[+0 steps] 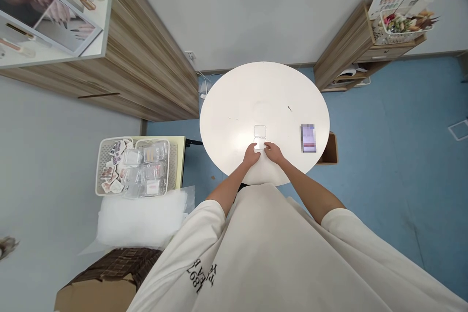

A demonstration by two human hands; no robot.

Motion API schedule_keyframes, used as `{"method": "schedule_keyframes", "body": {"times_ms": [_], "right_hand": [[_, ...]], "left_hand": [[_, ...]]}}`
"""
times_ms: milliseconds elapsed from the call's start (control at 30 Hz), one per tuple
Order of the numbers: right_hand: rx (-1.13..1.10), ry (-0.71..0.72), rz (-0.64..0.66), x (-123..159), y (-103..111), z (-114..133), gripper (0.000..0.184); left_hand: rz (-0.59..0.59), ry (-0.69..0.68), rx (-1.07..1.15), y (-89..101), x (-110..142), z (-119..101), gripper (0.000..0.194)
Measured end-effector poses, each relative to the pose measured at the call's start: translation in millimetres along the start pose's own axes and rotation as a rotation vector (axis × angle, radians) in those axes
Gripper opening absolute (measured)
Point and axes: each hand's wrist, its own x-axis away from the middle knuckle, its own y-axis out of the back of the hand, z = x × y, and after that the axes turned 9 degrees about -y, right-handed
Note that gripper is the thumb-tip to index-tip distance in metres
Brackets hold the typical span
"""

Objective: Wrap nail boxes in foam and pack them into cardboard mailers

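A small clear plastic case (pixel 260 137) lies open on the round white table (pixel 234 102), its lid flipped toward the far side. My left hand (pixel 251 155) rests at the case's near left corner, fingers curled onto its edge. On the near right side, my right hand (pixel 272 151) pinches the case's edge. Both hands touch the lower half of the case. What lies inside the case is too small to make out.
A phone (pixel 308 137) lies on the table to the right. A white basket (pixel 133 166) of small plastic packets sits on a yellow stand at my left, above a pile of clear bags (pixel 142 222). Wooden cabinets stand at the back left and back right.
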Motion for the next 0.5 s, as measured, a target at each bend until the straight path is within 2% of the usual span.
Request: {"method": "schedule_keyframes", "body": {"times_ms": [133, 267, 400, 500], "right_hand": [[-0.021, 0.016, -0.031, 1, 9, -2, 0.043], [-0.015, 0.019, -0.043, 2, 25, 1, 0.042], [0.008, 0.091, -0.028, 2, 36, 15, 0.041], [0.040, 0.169, 0.007, 2, 33, 34, 0.041]], "left_hand": [[-0.021, 0.009, -0.026, 6.0, 6, -3, 0.062], [-0.077, 0.030, -0.031, 21.3, 16, -9, 0.060], [-0.168, 0.010, -0.010, 40.3, 30, -17, 0.057], [-0.255, -0.012, -0.001, 54.9, 46, -21, 0.054]]}}
